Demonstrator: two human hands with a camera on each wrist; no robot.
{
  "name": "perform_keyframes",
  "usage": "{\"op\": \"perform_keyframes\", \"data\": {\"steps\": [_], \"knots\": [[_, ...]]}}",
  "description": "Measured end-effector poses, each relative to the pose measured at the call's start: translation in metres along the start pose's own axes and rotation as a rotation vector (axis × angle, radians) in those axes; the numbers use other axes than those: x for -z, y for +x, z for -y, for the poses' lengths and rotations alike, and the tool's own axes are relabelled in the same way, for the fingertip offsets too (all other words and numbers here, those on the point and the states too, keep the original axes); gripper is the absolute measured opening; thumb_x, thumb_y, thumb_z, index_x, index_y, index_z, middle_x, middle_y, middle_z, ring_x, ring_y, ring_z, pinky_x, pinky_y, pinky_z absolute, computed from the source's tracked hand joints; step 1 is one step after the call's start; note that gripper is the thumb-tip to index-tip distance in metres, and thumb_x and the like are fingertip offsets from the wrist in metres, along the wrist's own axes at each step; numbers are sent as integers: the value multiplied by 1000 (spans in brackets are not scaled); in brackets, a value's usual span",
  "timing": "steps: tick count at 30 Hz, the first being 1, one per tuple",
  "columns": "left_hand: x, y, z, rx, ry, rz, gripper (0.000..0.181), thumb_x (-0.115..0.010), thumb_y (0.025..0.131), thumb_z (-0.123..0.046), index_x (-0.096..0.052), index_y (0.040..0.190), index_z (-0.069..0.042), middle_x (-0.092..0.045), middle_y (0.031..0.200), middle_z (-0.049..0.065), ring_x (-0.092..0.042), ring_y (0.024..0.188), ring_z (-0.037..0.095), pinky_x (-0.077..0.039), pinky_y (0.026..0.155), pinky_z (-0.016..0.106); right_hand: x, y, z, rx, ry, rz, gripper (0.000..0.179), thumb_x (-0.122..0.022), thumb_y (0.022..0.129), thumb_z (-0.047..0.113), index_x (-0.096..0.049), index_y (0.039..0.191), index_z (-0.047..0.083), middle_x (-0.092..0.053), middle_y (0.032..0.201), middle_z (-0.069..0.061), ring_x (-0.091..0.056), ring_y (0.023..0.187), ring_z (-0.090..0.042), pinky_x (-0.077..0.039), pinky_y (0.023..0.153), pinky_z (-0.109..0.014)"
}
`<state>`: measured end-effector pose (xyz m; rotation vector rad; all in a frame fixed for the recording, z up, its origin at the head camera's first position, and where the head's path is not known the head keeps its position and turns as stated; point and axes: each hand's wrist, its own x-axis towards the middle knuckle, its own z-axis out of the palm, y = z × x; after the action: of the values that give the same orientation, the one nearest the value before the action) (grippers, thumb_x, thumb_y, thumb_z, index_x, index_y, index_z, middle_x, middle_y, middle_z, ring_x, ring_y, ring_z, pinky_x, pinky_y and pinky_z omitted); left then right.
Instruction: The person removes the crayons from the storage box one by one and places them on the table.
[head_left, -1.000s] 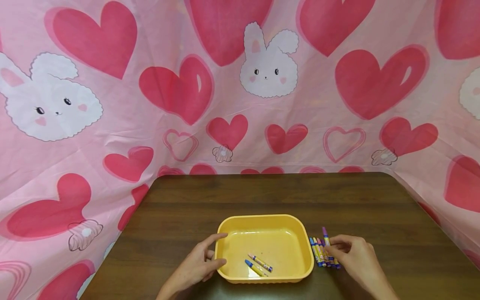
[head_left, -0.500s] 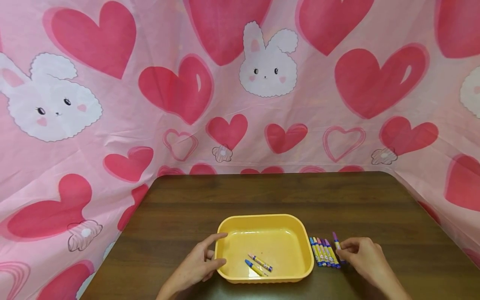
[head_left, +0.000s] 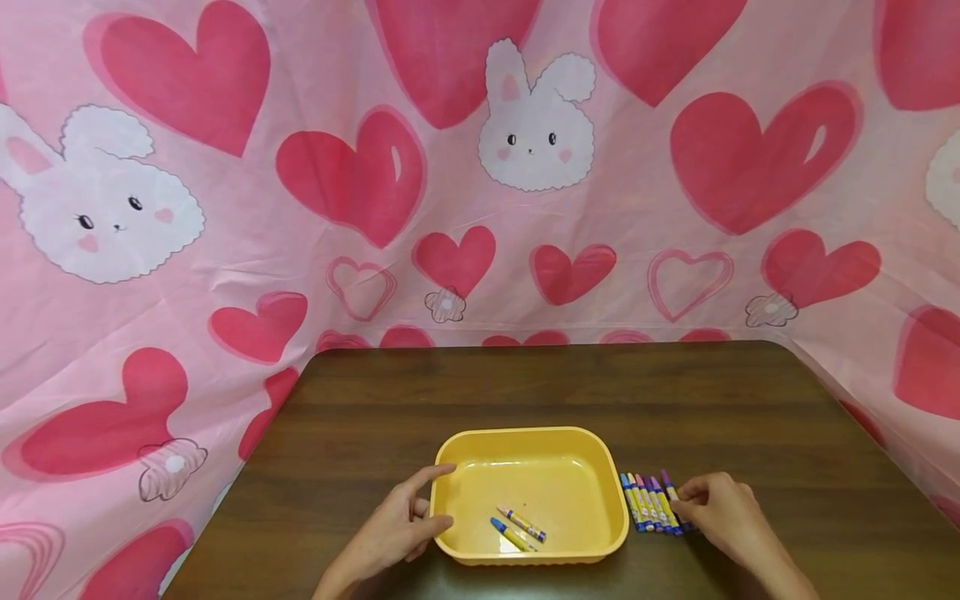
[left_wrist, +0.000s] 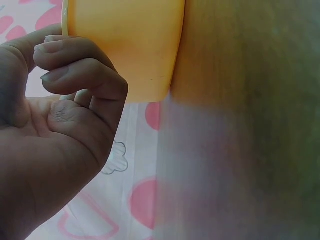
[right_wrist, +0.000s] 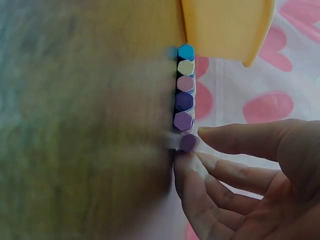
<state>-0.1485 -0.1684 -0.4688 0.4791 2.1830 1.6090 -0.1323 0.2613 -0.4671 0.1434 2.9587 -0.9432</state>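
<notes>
Toward the table's front stands a shallow yellow tray (head_left: 525,492), with a blue-tipped crayon (head_left: 512,535) and a pink-tipped crayon (head_left: 522,523) lying in it. My left hand (head_left: 397,518) holds the tray's left side, index finger and thumb at the rim; other fingers curl outside the wall (left_wrist: 135,55). Right of the tray, several crayons (head_left: 649,504) lie side by side in a row. My right hand (head_left: 720,510) pinches a purple crayon (right_wrist: 188,142) at the row's right end, beside another purple crayon (right_wrist: 183,120). Its lower part is hidden by my fingers.
The dark wooden table (head_left: 525,383) reaches back to a pink cloth (head_left: 457,200) printed with hearts and rabbits. The tray's right wall (right_wrist: 225,30) stands close to the blue end of the crayon row.
My right hand carried the purple crayon from over the row to the right, then slightly back left against the row's end. My left hand has stayed on the tray.
</notes>
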Motion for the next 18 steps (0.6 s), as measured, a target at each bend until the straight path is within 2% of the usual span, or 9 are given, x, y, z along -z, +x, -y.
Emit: {"op": "perform_keyframes", "data": {"steps": [7, 14, 18], "knots": [[-2, -1, -5, 14, 1, -7, 59, -62, 84, -13, -33, 135, -18, -44, 55, 0, -38, 37, 9, -35, 36, 19, 1, 2, 2, 9, -38, 4, 7, -70, 73, 18, -68, 76, 12, -62, 71, 4, -54, 66, -12, -43, 56, -33], [-5, -8, -28, 5, -19, -8, 56, -62, 83, -11, -36, 133, -18, -44, 55, 0, -38, 38, 8, -35, 37, 18, 3, 2, 4, 4, -55, 23, 8, -69, 72, 15, -68, 78, 10, -62, 73, 1, -55, 67, -14, -43, 56, -33], [-6, -6, -26, 10, -10, -12, 56, -62, 83, -11, -36, 133, -18, -45, 55, 0, -38, 38, 8, -35, 36, 19, 3, 4, 2, -3, -49, 24, 8, -70, 72, 17, -68, 78, 11, -62, 73, 2, -54, 67, -14, -43, 56, -33]]}}
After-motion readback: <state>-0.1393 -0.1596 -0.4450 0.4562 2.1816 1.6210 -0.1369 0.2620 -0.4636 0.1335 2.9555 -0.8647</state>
